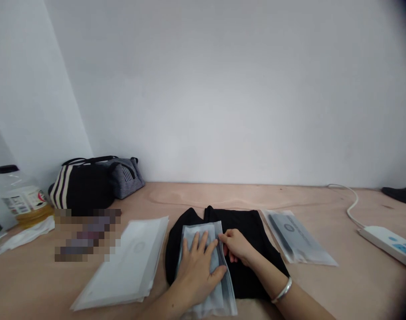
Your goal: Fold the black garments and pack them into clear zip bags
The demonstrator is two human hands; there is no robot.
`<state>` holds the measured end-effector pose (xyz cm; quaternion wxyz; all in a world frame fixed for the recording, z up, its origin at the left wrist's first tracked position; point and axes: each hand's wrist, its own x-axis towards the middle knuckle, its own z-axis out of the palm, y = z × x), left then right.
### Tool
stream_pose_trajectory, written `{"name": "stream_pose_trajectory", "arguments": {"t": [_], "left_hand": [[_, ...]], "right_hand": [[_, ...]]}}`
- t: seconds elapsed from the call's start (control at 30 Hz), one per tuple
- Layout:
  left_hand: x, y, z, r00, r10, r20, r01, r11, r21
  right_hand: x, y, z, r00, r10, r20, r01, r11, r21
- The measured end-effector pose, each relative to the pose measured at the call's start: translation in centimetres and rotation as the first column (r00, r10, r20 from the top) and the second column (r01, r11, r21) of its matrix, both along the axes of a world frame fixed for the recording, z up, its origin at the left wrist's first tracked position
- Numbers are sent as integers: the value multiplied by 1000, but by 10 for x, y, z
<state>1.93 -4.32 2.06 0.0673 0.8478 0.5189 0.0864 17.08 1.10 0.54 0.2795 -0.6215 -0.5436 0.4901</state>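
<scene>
My left hand [198,269] lies flat with spread fingers on a frosted plastic bag [218,298], which has a folded greyish-looking item inside. At the bag's upper right edge, my right hand [238,246] is closed in a pinch on the seal strip; its fingertips hide whether a slider is there. Beneath the bag and both hands is a spread black garment [249,222]. To the left lies a stack of flat frosted bags [126,262] with a faint round print. On the right rests another frosted bag [298,240] with dark folded contents.
A black bag with pale stripes [86,186] and a striped pouch [128,178] stand at the back left, beside a bottle of yellow liquid [25,202]. A white power strip [389,242] and its cord lie right. The wall closes off the wooden table's [196,195] back.
</scene>
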Motion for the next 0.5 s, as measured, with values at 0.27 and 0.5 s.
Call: {"name": "stream_pose_trajectory", "arguments": {"t": [0.27, 0.5], "left_hand": [[-2, 3, -11, 1000, -6, -4, 6, 997, 74], [-2, 4, -18, 1000, 6, -8, -5, 988, 154]], "right_hand": [[6, -23, -2, 995, 79, 54, -80, 996, 23], [10, -64, 6, 979, 179, 102, -175, 983, -48]]}}
